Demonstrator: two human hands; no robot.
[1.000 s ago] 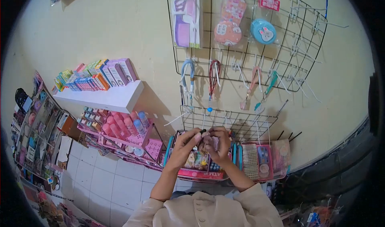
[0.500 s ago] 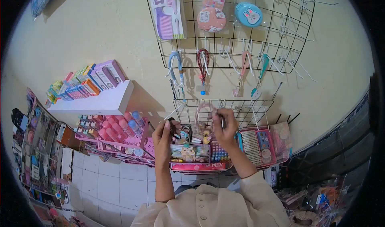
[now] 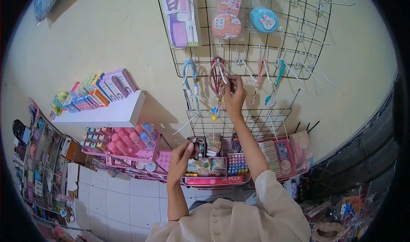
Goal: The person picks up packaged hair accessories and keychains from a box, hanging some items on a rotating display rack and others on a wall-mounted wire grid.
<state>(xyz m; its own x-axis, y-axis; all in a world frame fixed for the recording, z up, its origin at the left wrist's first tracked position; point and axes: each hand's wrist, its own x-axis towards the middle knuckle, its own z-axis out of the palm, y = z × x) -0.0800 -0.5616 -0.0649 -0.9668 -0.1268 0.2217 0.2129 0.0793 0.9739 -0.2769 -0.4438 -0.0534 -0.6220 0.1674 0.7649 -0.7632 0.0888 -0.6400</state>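
My right hand [image 3: 235, 97] is raised to the wire grid, its fingers closed at the side of a pale pink strap keychain [image 3: 212, 81]. The pink loop is at a white hook, in front of a dark red cord strap [image 3: 220, 60], and beads dangle below. On neighbouring hooks hang a blue strap [image 3: 185, 76], a peach strap [image 3: 260, 66] and a teal strap [image 3: 280, 72]. Lower down, my left hand [image 3: 181, 160] is closed around something dark, mostly hidden by the fingers, above a basket of small goods [image 3: 207, 166].
A black wire grid [image 3: 205, 11] on the wall carries a purple comb set [image 3: 178, 28], a round blue bunny case [image 3: 264, 19] and projecting bare hooks. To the left, a white shelf [image 3: 128, 109] bears small boxes above pink racks of bottles [image 3: 124, 141]. Dark shutters [image 3: 350, 156] stand right.
My right hand has risen from above the basket to the hooks, carrying the pink strap keychain up to the red one. My left hand has shifted slightly lower and to the right.
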